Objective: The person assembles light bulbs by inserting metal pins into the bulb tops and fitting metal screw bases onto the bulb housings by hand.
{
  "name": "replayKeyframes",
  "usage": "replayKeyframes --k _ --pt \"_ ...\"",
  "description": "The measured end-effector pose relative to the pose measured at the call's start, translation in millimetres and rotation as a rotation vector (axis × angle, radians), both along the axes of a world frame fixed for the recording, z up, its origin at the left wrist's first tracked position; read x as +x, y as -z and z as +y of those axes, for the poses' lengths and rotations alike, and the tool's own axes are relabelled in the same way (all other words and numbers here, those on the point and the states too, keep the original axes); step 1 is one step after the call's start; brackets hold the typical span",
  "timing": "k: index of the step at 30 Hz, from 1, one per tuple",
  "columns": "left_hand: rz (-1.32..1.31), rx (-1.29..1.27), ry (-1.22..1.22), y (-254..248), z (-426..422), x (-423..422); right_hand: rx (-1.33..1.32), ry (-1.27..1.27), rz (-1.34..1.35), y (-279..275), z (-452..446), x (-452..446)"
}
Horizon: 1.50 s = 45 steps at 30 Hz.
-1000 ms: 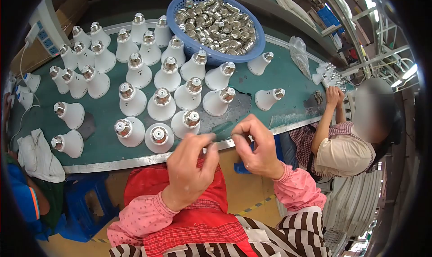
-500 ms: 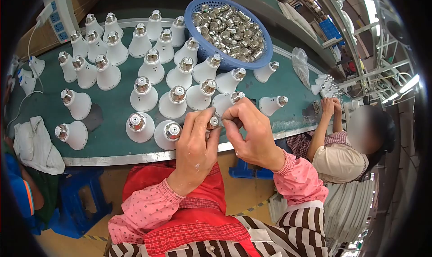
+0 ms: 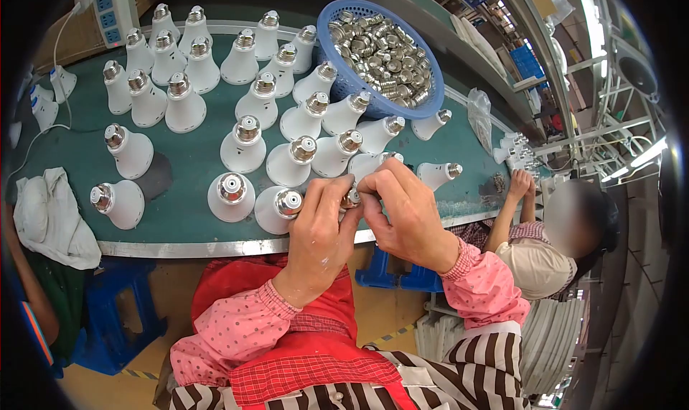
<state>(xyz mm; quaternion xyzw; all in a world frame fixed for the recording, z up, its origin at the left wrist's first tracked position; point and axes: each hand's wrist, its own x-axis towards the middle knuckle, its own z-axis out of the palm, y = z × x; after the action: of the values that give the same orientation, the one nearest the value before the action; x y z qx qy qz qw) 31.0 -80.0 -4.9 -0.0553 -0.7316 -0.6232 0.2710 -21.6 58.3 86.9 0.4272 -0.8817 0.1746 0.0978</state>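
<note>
My left hand (image 3: 319, 238) is closed, its thumb and fingers around the metal cap (image 3: 350, 198) of a bulb at the table's front edge. Fingertips of my right hand (image 3: 405, 212) are pinched together at the right side of that same cap; anything tiny between them is hidden. Most of this bulb's white body lies behind my hands. Directly left of it stands another white bulb with a silver screw cap (image 3: 273, 210). Several more such bulbs (image 3: 232, 197) stand cap up behind and to the left, some tilted.
A blue basket (image 3: 331, 64) full of metal caps stands at the back. A plastic bag (image 3: 479, 115) lies right of it, white cloth (image 3: 54, 216) at the left edge. A co-worker (image 3: 535, 263) sits at the right. A power strip (image 3: 108, 15) stands back left.
Both hands have moved forward and closed in on one bulb's cap at the front edge. The view has shifted, so the bulbs and basket appear farther right.
</note>
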Motion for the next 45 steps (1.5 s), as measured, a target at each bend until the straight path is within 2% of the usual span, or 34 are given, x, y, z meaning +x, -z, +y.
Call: replayKeyframes --k 10,13,19,22,25,31,37,43,45 --pt "-0.048 0.019 0.066 2.7 -2.8 2.1 0.333 -0.126 0.196 -23.2 -13.9 -1.2" --pt "-0.051 0.025 0.069 1.9 -3.4 2.7 0.323 -0.109 0.147 -25.2 -14.9 0.1" --pt "0.048 0.008 -0.038 5.3 0.8 -1.0 -0.153 0.140 -0.359 -5.1 -4.6 5.3" --pt "0.026 0.032 -0.019 4.2 1.1 0.1 -0.174 0.123 -0.284 0.3 -3.5 6.5" --pt "-0.029 0.025 0.040 2.2 -2.8 3.3 -0.089 0.011 -0.072 6.2 -0.8 1.9" --pt "-0.047 0.049 0.062 2.0 -3.0 3.7 0.078 -0.059 0.154 -3.2 -7.3 1.5" --pt "-0.053 0.056 0.057 1.6 -2.7 3.3 0.003 0.038 0.006 -0.9 -5.7 3.6" --pt "-0.039 0.052 0.064 2.0 -3.9 2.5 0.208 -0.065 0.191 -8.0 -7.9 2.4" --pt "-0.037 0.052 0.067 2.5 -4.4 1.6 0.177 -0.071 0.175 -9.3 -9.0 0.2"
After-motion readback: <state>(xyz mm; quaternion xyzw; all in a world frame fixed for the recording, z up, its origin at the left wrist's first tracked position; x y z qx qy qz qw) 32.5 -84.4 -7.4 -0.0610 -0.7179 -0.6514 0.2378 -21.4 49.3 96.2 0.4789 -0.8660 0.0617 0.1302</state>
